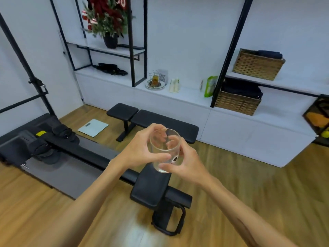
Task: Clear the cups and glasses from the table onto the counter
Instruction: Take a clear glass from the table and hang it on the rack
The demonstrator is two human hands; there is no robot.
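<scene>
At the centre of the frame, I am carrying a clear glass (164, 150), left hand (140, 148) and right hand (187, 162) fingers clamped around it; keeping it upright toward the white tabletop (188, 97) at upper middle seems wise.

A home gym room: rowing machine (99, 168), padded bench (153, 124), bathroom scale (93, 127), shelved wicker baskets (258, 64)

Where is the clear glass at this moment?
In the head view, the clear glass is at the centre, in the air, held by the left hand and right hand, above the rowing machine's black seat.
</scene>
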